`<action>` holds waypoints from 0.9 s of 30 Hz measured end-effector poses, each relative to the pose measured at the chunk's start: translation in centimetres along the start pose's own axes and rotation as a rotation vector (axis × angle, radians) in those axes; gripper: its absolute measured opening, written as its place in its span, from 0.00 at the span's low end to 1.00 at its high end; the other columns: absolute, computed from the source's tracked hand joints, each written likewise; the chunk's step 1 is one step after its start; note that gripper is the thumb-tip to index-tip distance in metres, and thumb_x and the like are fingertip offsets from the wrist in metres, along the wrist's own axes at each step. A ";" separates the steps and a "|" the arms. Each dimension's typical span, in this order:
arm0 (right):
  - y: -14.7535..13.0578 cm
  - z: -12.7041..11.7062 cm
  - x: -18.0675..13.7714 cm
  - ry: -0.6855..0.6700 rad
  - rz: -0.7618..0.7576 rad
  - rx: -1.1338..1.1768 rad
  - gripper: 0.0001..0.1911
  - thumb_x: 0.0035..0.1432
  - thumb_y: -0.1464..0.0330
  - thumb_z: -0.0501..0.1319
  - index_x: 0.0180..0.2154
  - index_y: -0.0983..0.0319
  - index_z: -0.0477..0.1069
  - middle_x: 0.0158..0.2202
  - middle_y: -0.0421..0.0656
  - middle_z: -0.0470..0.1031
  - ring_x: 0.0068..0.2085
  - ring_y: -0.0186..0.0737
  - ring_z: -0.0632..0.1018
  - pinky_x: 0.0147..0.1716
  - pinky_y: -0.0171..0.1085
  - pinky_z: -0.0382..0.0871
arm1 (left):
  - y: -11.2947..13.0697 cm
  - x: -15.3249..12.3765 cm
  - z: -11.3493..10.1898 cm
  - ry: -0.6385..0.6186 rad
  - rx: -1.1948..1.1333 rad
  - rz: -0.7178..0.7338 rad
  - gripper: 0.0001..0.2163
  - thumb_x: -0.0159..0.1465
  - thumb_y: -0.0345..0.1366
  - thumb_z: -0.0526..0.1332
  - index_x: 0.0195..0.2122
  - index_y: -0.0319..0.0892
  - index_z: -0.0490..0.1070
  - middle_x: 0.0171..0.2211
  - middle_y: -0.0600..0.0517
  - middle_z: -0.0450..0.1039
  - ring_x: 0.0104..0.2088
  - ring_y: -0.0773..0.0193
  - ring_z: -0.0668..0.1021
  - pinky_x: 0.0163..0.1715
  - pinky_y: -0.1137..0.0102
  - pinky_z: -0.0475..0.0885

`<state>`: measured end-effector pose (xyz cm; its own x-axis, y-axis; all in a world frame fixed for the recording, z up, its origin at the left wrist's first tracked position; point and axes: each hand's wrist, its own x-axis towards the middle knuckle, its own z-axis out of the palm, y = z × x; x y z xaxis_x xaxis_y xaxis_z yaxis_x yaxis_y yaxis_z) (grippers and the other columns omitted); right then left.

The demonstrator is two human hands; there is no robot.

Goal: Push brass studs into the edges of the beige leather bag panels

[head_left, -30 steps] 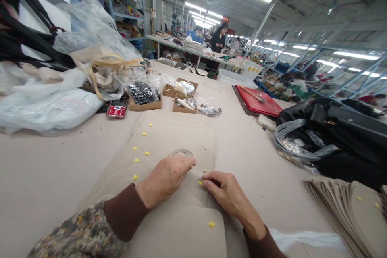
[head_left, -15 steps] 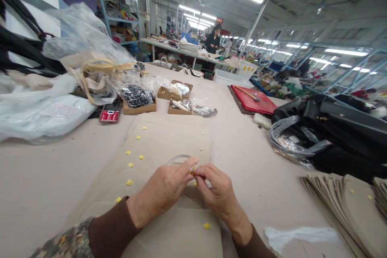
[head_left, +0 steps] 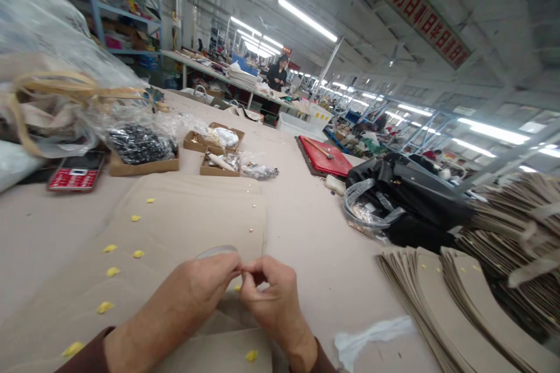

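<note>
My left hand (head_left: 196,287) and my right hand (head_left: 276,298) meet fingertip to fingertip over a stack of beige panels (head_left: 192,207). Both are closed in a pinch, and whatever sits between the fingertips is hidden. A thin grey curved band (head_left: 217,250) arcs up behind my left fingers; its ends are out of sight. Yellow tabs (head_left: 112,271) dot the left part of the panels, and another yellow tab (head_left: 251,355) lies below my right hand. Small metal studs (head_left: 251,231) run along the panels' right edge.
Beyond the panels stand small cardboard boxes (head_left: 221,170) of hardware and a box of black wrapped pieces (head_left: 142,145). A red-keyed device (head_left: 76,172) lies left. Rightward are a red board (head_left: 328,160) with a hammer, black bags (head_left: 406,198), stacked beige pieces (head_left: 450,303) and white cloth (head_left: 371,335).
The camera has turned right, so the scene has shifted left. My hands stay pinched together over the panels. A yellow bit that showed at my fingertips is now hidden.
</note>
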<state>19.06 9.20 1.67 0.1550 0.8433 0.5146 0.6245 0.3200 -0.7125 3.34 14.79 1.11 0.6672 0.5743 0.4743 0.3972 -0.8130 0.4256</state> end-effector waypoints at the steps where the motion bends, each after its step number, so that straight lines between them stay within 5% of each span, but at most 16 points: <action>1: -0.2 -0.2 0.1 -0.034 0.139 0.080 0.07 0.49 0.73 0.58 0.26 0.64 0.74 0.20 0.39 0.74 0.20 0.32 0.73 0.21 0.29 0.66 | 0.5 0.2 -0.3 0.031 0.036 0.038 0.11 0.68 0.29 0.47 0.30 0.43 0.64 0.23 0.57 0.66 0.23 0.68 0.71 0.23 0.74 0.61; 5: 0.2 -1.1 0.9 -0.076 0.611 0.417 0.08 0.46 0.65 0.63 0.23 0.63 0.71 0.15 0.36 0.71 0.16 0.31 0.70 0.18 0.30 0.68 | 2.2 0.7 -1.3 0.075 0.103 0.191 0.11 0.68 0.25 0.47 0.31 0.42 0.64 0.24 0.56 0.65 0.23 0.66 0.69 0.24 0.71 0.60; 10: 3.1 -2.2 1.2 -0.227 0.827 0.456 0.17 0.41 0.58 0.70 0.25 0.66 0.73 0.17 0.38 0.73 0.18 0.31 0.73 0.21 0.31 0.72 | 1.5 0.5 -0.9 -0.033 0.241 0.059 0.07 0.67 0.27 0.53 0.32 0.41 0.64 0.27 0.54 0.68 0.28 0.63 0.71 0.27 0.69 0.64; 16: 5.0 -1.5 0.4 -0.319 0.757 0.320 0.20 0.47 0.54 0.68 0.28 0.66 0.74 0.20 0.40 0.74 0.20 0.33 0.75 0.22 0.32 0.73 | 0.1 -0.2 0.5 -0.314 0.353 -0.048 0.03 0.66 0.28 0.57 0.35 0.41 0.67 0.34 0.49 0.71 0.35 0.57 0.72 0.32 0.66 0.68; 27: 3.2 -0.7 0.9 -0.381 0.374 -0.204 0.13 0.55 0.63 0.58 0.25 0.63 0.74 0.18 0.39 0.73 0.20 0.33 0.71 0.20 0.30 0.64 | 0.2 -0.2 0.3 -0.330 0.299 -0.059 0.03 0.65 0.29 0.57 0.35 0.41 0.68 0.35 0.48 0.70 0.36 0.56 0.70 0.32 0.64 0.69</action>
<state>21.75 10.65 0.14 0.1308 0.9914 0.0096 0.7212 -0.0884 -0.6870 3.49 14.45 0.85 0.7839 0.5988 0.1641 0.5730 -0.7995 0.1800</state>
